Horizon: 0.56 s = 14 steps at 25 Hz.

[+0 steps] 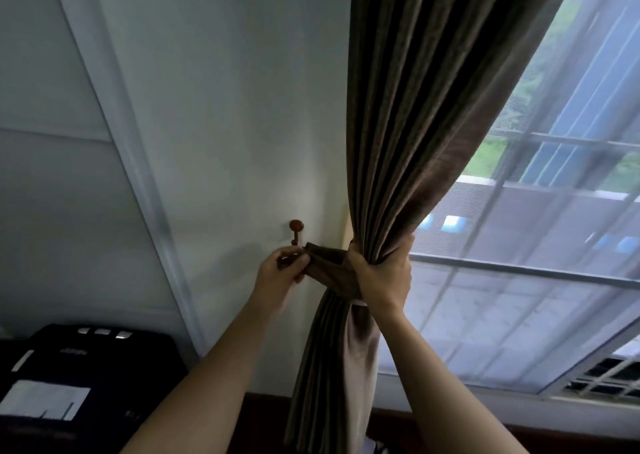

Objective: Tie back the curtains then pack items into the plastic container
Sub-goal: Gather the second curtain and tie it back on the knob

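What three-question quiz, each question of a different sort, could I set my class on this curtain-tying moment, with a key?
1. True or false: the right hand grips the gathered curtain.
2. Multiple choice: the left hand pinches A) the end of the tieback; B) a cup; C) a pair of scissors.
3. Fill in the blank: the wooden wall hook sits just ____ the left hand.

Key: 1 true; 2 A; 3 above.
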Each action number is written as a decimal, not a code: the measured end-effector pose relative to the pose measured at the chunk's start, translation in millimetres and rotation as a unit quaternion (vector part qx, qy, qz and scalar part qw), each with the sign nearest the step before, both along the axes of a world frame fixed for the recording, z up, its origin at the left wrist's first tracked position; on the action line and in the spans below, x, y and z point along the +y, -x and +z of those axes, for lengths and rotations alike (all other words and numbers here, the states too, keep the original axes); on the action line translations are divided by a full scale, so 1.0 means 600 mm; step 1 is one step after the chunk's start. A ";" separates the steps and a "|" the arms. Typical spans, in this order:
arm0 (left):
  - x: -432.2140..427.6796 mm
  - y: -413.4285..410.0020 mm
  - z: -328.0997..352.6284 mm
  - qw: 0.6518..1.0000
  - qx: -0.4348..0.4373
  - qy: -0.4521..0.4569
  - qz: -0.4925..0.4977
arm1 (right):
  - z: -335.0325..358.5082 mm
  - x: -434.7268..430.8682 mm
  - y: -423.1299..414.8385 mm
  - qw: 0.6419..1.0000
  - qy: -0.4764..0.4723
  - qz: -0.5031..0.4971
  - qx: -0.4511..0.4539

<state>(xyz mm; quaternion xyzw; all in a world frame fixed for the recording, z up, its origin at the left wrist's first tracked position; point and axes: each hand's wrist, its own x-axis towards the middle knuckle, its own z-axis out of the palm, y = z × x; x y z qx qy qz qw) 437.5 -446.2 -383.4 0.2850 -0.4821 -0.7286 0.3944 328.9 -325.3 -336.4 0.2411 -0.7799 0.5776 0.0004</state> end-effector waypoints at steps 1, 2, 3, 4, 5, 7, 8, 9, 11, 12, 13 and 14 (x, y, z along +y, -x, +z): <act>0.003 0.016 -0.006 0.993 0.057 -0.094 0.043 | 0.000 -0.006 -0.008 1.000 -0.003 -0.016 0.003; 0.003 0.031 -0.010 0.977 0.088 -0.172 0.086 | -0.001 -0.014 -0.013 1.000 -0.004 -0.029 0.009; 0.002 0.045 -0.013 0.965 0.088 -0.214 0.124 | -0.002 -0.021 -0.017 0.999 -0.007 -0.041 0.015; -0.003 0.057 -0.016 0.961 0.060 -0.220 0.159 | -0.003 -0.027 -0.019 0.998 -0.011 -0.051 0.021; -0.009 0.066 -0.019 0.962 0.014 -0.192 0.191 | -0.005 -0.033 -0.021 0.998 -0.015 -0.061 0.027; -0.015 0.074 -0.012 0.963 -0.087 -0.103 0.232 | -0.006 -0.044 -0.025 0.996 -0.020 -0.072 0.039; -0.019 0.077 -0.010 0.960 -0.123 -0.060 0.244 | -0.006 -0.049 -0.028 0.996 -0.020 -0.076 0.044; -0.023 0.077 -0.009 0.955 -0.152 -0.017 0.252 | -0.005 -0.055 -0.030 0.996 -0.019 -0.079 0.048; -0.033 0.079 -0.012 0.946 -0.196 0.052 0.251 | -0.005 -0.063 -0.035 0.995 -0.018 -0.085 0.054; -0.037 0.080 -0.014 0.943 -0.212 0.080 0.243 | -0.005 -0.068 -0.037 0.994 -0.017 -0.087 0.056; -0.039 0.080 -0.015 0.940 -0.228 0.105 0.233 | -0.005 -0.071 -0.038 0.994 -0.016 -0.088 0.058; -0.042 0.080 -0.016 0.935 -0.241 0.122 0.228 | -0.005 -0.074 -0.039 0.994 -0.015 -0.087 0.061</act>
